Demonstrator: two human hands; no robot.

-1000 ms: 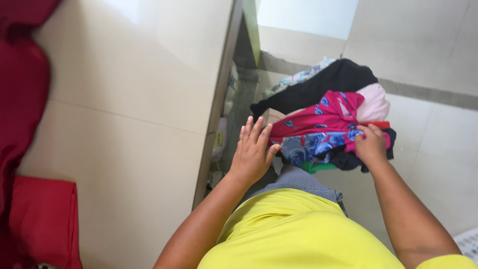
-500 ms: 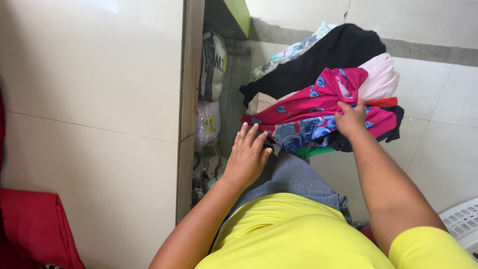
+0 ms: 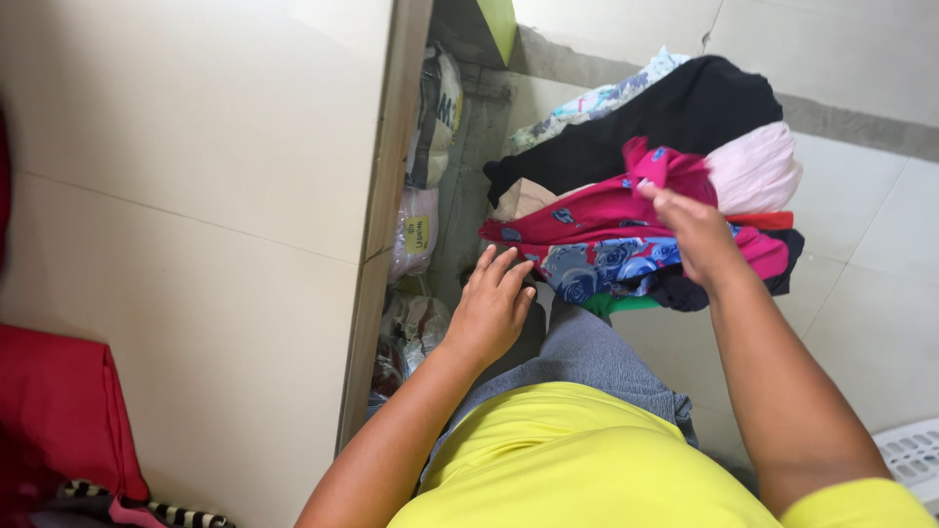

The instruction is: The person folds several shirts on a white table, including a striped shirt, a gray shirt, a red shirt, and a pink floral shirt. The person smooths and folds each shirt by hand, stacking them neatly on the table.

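Observation:
A heap of clothes lies on the pale tiled floor: a black garment (image 3: 675, 117) at the back, a pale pink one (image 3: 758, 171) to the right, and a magenta cloth with blue flowers (image 3: 606, 240) in front. My right hand (image 3: 696, 233) rests on top of the magenta cloth, its fingers curled into the fabric. My left hand (image 3: 492, 305) hovers flat with fingers spread at the heap's near left edge, holding nothing. Below both hands are my grey trousers (image 3: 587, 357) and yellow shirt (image 3: 587, 460).
A tiled counter (image 3: 196, 196) fills the left, with plastic bags (image 3: 421, 205) tucked in the gap beside it. Red cloth (image 3: 59, 411) lies at the counter's lower left. A white plastic basket (image 3: 915, 460) shows at the lower right corner.
My right hand has moved up from the heap's near right edge onto the top of the magenta cloth. My left hand has drawn slightly back toward me.

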